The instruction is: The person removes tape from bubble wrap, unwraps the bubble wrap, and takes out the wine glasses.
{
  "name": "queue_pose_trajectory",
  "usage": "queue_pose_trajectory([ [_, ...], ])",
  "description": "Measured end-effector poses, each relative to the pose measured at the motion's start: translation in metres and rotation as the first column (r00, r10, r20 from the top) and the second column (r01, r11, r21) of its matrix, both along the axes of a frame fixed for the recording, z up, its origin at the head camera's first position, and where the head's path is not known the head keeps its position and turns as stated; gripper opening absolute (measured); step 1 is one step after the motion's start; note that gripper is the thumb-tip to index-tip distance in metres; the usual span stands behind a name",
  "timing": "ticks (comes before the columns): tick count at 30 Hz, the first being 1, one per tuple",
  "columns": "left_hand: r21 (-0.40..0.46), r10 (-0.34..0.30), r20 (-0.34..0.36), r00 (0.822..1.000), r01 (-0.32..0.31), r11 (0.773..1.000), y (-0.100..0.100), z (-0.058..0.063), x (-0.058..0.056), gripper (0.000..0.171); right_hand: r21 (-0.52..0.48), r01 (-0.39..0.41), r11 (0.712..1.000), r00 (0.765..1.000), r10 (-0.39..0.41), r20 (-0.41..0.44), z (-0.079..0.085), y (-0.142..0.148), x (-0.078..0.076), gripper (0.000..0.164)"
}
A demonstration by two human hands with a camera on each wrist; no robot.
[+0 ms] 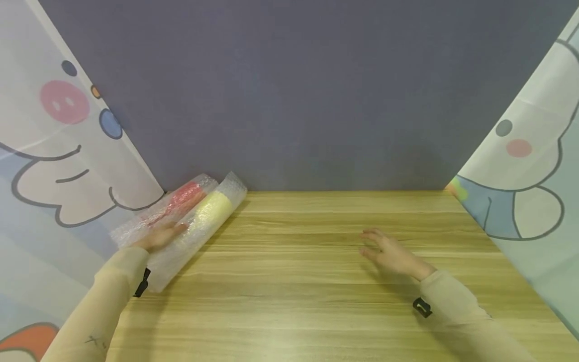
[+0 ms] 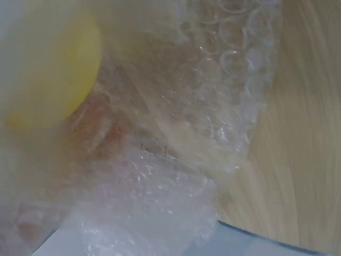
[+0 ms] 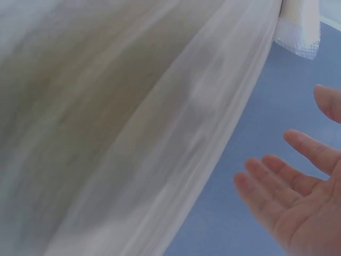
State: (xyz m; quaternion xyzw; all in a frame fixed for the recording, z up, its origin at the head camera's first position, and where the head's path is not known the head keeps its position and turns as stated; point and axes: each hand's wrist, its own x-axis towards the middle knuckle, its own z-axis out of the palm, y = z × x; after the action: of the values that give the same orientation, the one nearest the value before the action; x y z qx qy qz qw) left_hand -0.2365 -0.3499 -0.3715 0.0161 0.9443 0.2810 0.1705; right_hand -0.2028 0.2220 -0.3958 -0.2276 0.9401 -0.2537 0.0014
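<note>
Two long bundles in clear bubble wrap lie at an angle at the left of the head view, one with a red thing [image 1: 183, 196] inside and one with a yellow thing [image 1: 212, 208]. My left hand [image 1: 158, 237] grips them near their middle, thumb over the yellow bundle. The left wrist view is blurred; fingers [image 2: 101, 130] show among the wrap beside the yellow thing [image 2: 58, 69]. My right hand [image 1: 391, 254] is over the right half of the table, holding nothing. In the right wrist view its fingers [image 3: 266, 186] are spread and relaxed.
The wood-grain table [image 1: 289, 281] meets a dark grey panel [image 1: 298, 95] at the back. Pale cartoon-printed sheets stand on the left [image 1: 45, 186] and right [image 1: 534, 166]. The red bundle's lower end overlaps the left sheet in the head view.
</note>
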Motion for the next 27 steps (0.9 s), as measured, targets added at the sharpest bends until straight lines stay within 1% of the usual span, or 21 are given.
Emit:
queue_pose_trajectory([
  [3, 0.004, 0.001, -0.007, 1.0, -0.001, 1.0, 0.004, 0.001, 0.001, 0.086, -0.004, 0.003, 1.0, 1.0, -0.003, 0.003, 0.002, 0.0, -0.001, 0.048],
  [6, -0.003, -0.003, -0.03, 1.0, 0.003, 1.0, 0.008, 0.002, 0.002, 0.083, -0.004, 0.0, 1.0, 1.0, 0.0, 0.008, 0.002, 0.0, -0.002, 0.049],
  [9, -0.02, -0.033, -0.044, 0.998, 0.032, 0.999, 0.015, 0.005, 0.004, 0.081, -0.003, -0.003, 1.0, 1.0, 0.003, 0.012, 0.002, -0.001, -0.003, 0.05],
  [12, -0.056, -0.059, -0.047, 0.997, 0.056, 0.997, 0.024, 0.009, 0.008, 0.079, -0.005, -0.001, 1.0, 1.0, 0.001, 0.015, 0.001, -0.002, -0.003, 0.05],
  [14, -0.042, -0.069, -0.033, 0.997, 0.067, 0.997, 0.031, 0.009, 0.01, 0.08, -0.006, -0.001, 1.0, 1.0, 0.001, 0.017, 0.002, -0.003, -0.003, 0.049],
  [18, 0.058, -0.059, 0.011, 0.998, 0.058, 0.997, 0.044, 0.005, 0.014, 0.082, -0.016, -0.007, 1.0, 1.0, 0.007, 0.018, 0.002, -0.004, -0.002, 0.049],
  [20, 0.091, -0.05, 0.005, 0.999, 0.049, 0.995, 0.05, 0.001, 0.015, 0.081, -0.019, -0.007, 1.0, 1.0, 0.007, 0.016, 0.002, -0.004, -0.002, 0.049],
  [23, 0.095, -0.025, -0.021, 0.999, 0.027, 0.995, 0.059, -0.002, 0.017, 0.08, -0.021, -0.011, 1.0, 1.0, 0.011, 0.018, 0.0, -0.003, -0.002, 0.049],
  [25, 0.105, -0.02, -0.009, 1.0, 0.021, 0.994, 0.066, -0.003, 0.018, 0.079, -0.03, -0.019, 0.999, 0.999, 0.02, 0.028, -0.001, -0.004, -0.002, 0.048],
  [27, 0.116, -0.02, 0.025, 0.999, 0.017, 0.993, 0.074, -0.002, 0.021, 0.079, -0.041, -0.031, 0.999, 0.998, 0.033, 0.044, -0.002, -0.004, -0.002, 0.047],
])
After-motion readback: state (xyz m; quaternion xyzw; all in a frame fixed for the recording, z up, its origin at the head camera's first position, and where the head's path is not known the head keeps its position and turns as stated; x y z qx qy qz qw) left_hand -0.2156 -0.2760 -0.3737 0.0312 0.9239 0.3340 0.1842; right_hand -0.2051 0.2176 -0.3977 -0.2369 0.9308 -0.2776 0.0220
